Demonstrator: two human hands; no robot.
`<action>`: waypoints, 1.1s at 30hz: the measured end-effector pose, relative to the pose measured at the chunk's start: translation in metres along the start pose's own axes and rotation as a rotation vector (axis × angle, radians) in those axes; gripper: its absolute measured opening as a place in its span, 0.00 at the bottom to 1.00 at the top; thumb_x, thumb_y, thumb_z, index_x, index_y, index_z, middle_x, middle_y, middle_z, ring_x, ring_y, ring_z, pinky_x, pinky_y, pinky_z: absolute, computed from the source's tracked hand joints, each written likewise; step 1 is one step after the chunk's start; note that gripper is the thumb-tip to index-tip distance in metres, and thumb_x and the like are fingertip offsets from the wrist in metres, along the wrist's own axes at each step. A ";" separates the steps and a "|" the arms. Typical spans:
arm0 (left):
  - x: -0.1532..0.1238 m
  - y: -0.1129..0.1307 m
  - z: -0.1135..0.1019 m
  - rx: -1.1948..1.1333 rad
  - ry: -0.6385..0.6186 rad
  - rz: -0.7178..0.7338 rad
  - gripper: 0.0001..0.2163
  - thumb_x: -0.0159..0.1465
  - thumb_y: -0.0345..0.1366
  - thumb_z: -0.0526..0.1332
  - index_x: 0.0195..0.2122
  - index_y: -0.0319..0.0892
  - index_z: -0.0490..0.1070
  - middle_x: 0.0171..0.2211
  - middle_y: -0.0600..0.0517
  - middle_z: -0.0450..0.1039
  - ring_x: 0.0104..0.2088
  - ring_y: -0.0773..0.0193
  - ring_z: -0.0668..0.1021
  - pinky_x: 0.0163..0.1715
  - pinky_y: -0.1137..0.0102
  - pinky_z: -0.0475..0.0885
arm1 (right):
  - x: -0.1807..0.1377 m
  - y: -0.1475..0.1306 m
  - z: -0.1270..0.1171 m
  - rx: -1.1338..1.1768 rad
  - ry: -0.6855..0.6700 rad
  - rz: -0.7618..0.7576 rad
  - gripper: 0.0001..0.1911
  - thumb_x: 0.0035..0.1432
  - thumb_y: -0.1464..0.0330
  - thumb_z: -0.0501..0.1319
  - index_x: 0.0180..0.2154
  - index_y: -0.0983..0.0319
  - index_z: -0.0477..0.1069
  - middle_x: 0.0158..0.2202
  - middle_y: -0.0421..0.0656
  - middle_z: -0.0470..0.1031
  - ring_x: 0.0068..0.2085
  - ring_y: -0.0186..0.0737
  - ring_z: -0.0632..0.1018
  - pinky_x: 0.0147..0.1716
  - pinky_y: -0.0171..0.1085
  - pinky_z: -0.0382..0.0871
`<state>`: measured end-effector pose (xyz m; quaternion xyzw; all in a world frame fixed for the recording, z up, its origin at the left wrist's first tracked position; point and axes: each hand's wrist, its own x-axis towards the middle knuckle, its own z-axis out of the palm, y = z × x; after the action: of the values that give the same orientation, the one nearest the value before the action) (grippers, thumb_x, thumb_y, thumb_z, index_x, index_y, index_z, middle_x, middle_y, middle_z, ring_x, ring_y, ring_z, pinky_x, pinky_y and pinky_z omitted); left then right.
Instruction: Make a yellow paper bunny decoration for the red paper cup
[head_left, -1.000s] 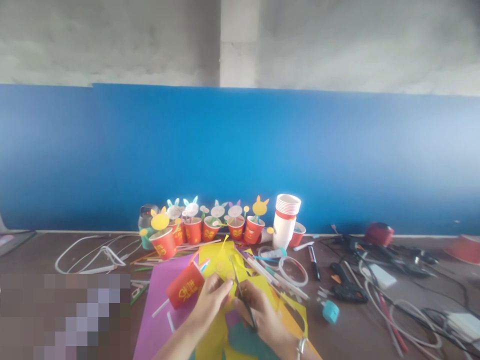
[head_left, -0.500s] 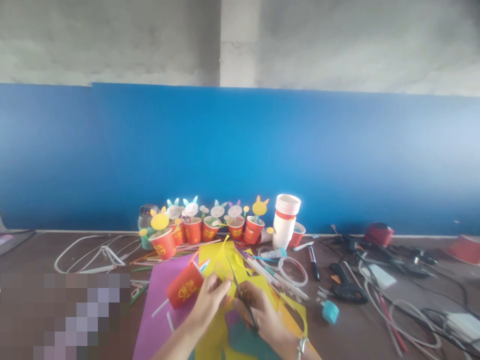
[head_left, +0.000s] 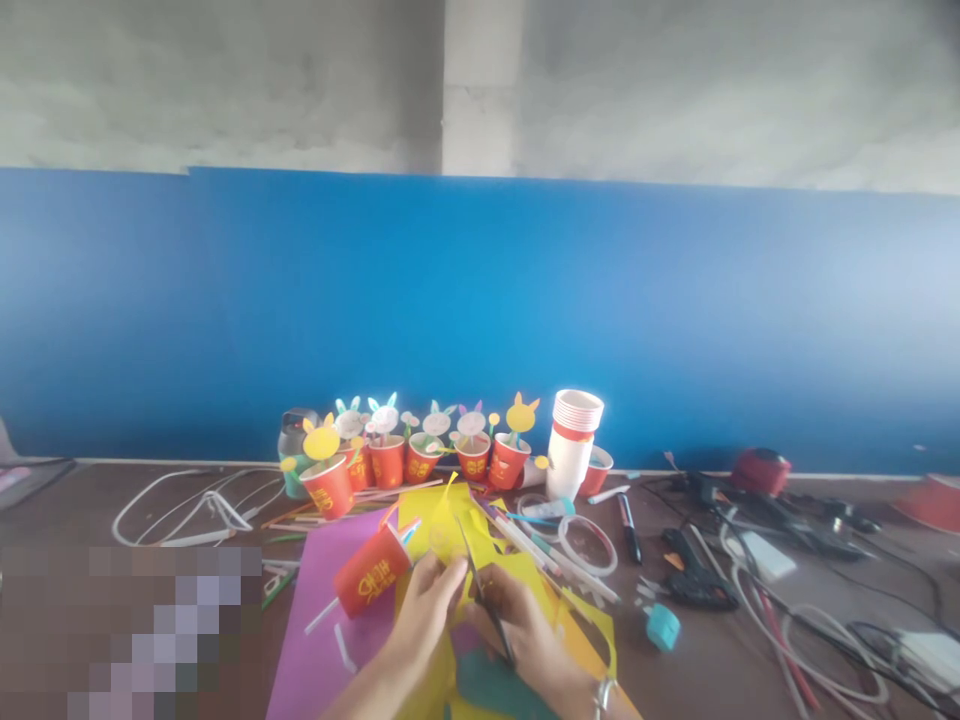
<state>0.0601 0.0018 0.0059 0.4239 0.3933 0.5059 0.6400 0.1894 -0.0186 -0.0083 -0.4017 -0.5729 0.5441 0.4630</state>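
Note:
My right hand [head_left: 521, 625] is wrapped round dark-handled scissors [head_left: 491, 612], their blades pointing up and away from me. Opposite it, my left hand [head_left: 424, 610] pinches a piece of yellow paper [head_left: 444, 535] with a faint round outline, close beside the blades. Other yellow sheets lie under both hands, so the held piece's edges are hard to make out. A red paper cup [head_left: 373, 570] with straws in it lies tipped on a purple sheet [head_left: 319, 590] just left of my left hand. A dark green sheet [head_left: 491, 680] shows below my wrists.
Red cups holding paper animal faces, one yellow-faced [head_left: 521, 412], stand along the blue partition [head_left: 480, 290]. Near them rises a stack of white cups [head_left: 571, 445]. To the right lie a marker [head_left: 630, 528], a black glue gun [head_left: 694, 580], a turquoise block [head_left: 663, 627] and tangled cables.
Both hands stay nearly in place, with the scissors and yellow paper still held. The whole view has shifted very slightly.

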 end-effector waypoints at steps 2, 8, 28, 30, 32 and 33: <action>0.001 0.001 -0.002 0.020 -0.019 0.015 0.16 0.51 0.50 0.68 0.27 0.41 0.70 0.23 0.57 0.66 0.24 0.68 0.68 0.24 0.74 0.63 | 0.000 -0.002 0.001 0.011 -0.009 -0.019 0.18 0.49 0.57 0.68 0.30 0.60 0.63 0.21 0.32 0.60 0.20 0.29 0.59 0.19 0.31 0.52; 0.004 0.002 -0.008 0.118 -0.074 0.082 0.16 0.54 0.49 0.66 0.28 0.40 0.72 0.25 0.55 0.68 0.28 0.65 0.69 0.29 0.73 0.65 | -0.001 -0.005 0.001 0.016 -0.006 -0.021 0.19 0.47 0.54 0.68 0.29 0.59 0.63 0.21 0.33 0.59 0.21 0.30 0.58 0.20 0.32 0.52; 0.004 0.009 -0.006 0.050 -0.071 0.037 0.16 0.51 0.49 0.68 0.27 0.40 0.71 0.19 0.59 0.62 0.21 0.70 0.63 0.22 0.76 0.58 | -0.001 -0.003 -0.002 0.009 -0.003 0.014 0.18 0.47 0.56 0.68 0.29 0.59 0.63 0.19 0.31 0.57 0.20 0.29 0.57 0.20 0.31 0.50; 0.002 0.007 -0.001 0.045 -0.029 0.029 0.16 0.52 0.49 0.67 0.26 0.41 0.70 0.17 0.60 0.60 0.19 0.71 0.61 0.21 0.76 0.55 | 0.000 -0.001 -0.002 0.002 0.010 0.011 0.18 0.49 0.55 0.67 0.29 0.58 0.62 0.19 0.31 0.58 0.19 0.28 0.57 0.18 0.31 0.50; 0.000 0.005 0.002 0.055 -0.002 0.043 0.16 0.53 0.50 0.67 0.26 0.41 0.71 0.18 0.59 0.63 0.20 0.70 0.63 0.21 0.75 0.57 | 0.000 0.001 -0.002 -0.006 0.017 0.007 0.17 0.50 0.56 0.66 0.29 0.58 0.62 0.19 0.31 0.58 0.18 0.28 0.56 0.18 0.30 0.50; -0.001 0.004 0.002 0.066 0.002 0.061 0.17 0.53 0.51 0.67 0.26 0.41 0.71 0.19 0.58 0.64 0.21 0.69 0.65 0.22 0.75 0.58 | 0.000 0.002 -0.002 -0.007 0.016 0.003 0.17 0.50 0.56 0.66 0.29 0.58 0.62 0.19 0.31 0.58 0.18 0.28 0.57 0.17 0.30 0.50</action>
<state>0.0609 0.0014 0.0106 0.4562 0.3974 0.5122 0.6096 0.1913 -0.0179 -0.0102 -0.4085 -0.5704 0.5396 0.4654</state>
